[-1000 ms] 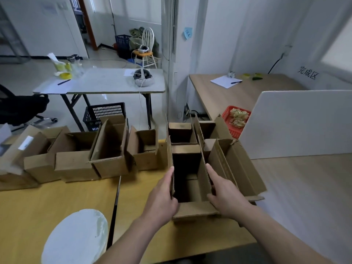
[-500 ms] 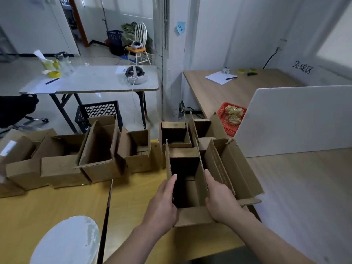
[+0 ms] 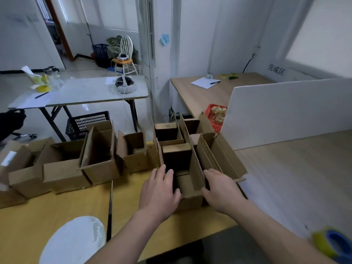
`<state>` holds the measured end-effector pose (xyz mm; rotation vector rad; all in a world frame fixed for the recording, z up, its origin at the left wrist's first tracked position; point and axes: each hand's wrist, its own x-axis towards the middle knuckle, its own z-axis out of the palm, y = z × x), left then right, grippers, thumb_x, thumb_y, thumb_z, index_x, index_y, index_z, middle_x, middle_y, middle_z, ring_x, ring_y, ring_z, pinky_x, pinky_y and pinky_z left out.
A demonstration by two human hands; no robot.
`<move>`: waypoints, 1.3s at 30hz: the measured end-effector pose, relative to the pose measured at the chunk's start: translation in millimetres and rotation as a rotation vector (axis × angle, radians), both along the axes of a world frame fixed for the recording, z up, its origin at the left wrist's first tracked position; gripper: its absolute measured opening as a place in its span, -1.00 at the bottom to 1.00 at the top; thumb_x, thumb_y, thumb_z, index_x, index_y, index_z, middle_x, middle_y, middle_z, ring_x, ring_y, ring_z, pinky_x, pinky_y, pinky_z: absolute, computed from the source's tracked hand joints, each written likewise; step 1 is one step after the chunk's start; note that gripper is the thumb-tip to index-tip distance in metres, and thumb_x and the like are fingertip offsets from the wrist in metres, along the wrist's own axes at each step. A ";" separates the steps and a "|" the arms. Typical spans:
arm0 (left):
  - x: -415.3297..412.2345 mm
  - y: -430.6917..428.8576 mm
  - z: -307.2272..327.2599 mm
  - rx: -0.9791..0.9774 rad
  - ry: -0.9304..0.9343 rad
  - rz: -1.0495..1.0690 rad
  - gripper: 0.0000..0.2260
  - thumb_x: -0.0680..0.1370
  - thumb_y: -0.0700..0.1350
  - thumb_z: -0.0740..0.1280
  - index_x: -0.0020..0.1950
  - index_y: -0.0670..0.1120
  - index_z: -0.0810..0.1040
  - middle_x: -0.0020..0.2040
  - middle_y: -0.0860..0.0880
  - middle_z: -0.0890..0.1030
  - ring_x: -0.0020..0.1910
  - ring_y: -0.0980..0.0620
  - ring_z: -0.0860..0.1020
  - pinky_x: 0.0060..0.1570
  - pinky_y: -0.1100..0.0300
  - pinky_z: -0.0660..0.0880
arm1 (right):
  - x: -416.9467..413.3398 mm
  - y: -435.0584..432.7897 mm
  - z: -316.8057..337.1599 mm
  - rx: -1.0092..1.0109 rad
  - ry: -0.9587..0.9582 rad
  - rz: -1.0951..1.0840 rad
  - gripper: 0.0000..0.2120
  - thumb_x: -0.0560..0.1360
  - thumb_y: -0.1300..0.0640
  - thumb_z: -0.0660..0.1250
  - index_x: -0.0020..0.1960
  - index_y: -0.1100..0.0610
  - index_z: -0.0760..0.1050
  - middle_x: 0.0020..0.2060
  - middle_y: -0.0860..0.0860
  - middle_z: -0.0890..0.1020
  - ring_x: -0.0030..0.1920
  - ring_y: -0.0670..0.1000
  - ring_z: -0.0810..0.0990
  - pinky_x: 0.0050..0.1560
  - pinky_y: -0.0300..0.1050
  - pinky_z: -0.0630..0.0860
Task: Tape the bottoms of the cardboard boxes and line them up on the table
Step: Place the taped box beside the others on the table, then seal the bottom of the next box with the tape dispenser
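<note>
An open cardboard box (image 3: 182, 162) stands upright on the yellow table (image 3: 53, 212), at the near end of a line of open boxes (image 3: 168, 131). My left hand (image 3: 160, 191) lies against its left wall with straight fingers, fingertips at the wall's top edge and thumb by the near flap. Pressed to the outside of the right wall is my right hand (image 3: 222, 189), fingers also straight. Another open box (image 3: 219, 155) leans against the right side. More open boxes (image 3: 99, 155) stand in a row to the left.
A white round disc (image 3: 72, 242) lies at the near left. Yellow and blue tape rolls (image 3: 332, 242) sit blurred at the lower right. A white board (image 3: 285, 111) stands on the right table, with a red basket (image 3: 217, 117) behind the boxes.
Both hands have slid a little farther along the box's sides, and my left fingertips now cover the left wall's top edge. The view dropped, bringing the tape rolls into sight.
</note>
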<state>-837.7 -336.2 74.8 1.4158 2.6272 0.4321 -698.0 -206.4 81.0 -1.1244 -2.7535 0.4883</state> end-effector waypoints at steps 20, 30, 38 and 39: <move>260.8 98.0 59.1 -0.015 0.198 -0.680 -0.51 0.59 0.26 0.13 0.38 -0.01 0.42 0.33 0.00 0.52 0.30 -0.02 0.46 0.23 0.04 0.46 | 299.8 6.0 44.6 0.154 -0.219 -0.354 -0.77 0.53 -0.16 0.22 -0.02 0.00 0.39 0.00 0.01 0.58 0.09 0.09 0.51 -0.03 -0.01 0.41; 470.7 161.9 62.4 -0.065 0.254 -0.957 -0.32 0.44 0.43 0.10 0.35 -0.01 0.45 0.30 -0.02 0.55 0.27 -0.06 0.48 0.19 0.01 0.48 | 528.6 12.0 48.3 0.055 -0.288 -0.650 -0.62 0.53 -0.19 0.24 0.22 0.01 0.44 0.13 0.02 0.59 0.14 0.12 0.56 -0.06 -0.05 0.46; 591.4 201.2 53.5 -0.041 0.303 -1.193 -0.34 0.45 0.44 0.18 0.35 0.02 0.44 0.29 0.02 0.54 0.29 -0.04 0.47 0.17 0.02 0.46 | 640.8 4.9 45.5 0.022 -0.248 -0.875 -0.63 0.49 -0.20 0.23 0.22 -0.08 0.47 0.15 -0.03 0.61 0.14 0.09 0.57 -0.05 -0.06 0.49; 603.7 207.1 51.4 -0.035 0.308 -1.222 -0.35 0.45 0.44 0.19 0.35 0.02 0.44 0.28 0.02 0.54 0.28 -0.04 0.47 0.15 0.03 0.46 | 650.9 4.2 45.0 0.014 -0.251 -0.897 -0.60 0.49 -0.20 0.23 0.27 -0.09 0.46 0.18 -0.03 0.60 0.17 0.08 0.57 0.00 -0.05 0.52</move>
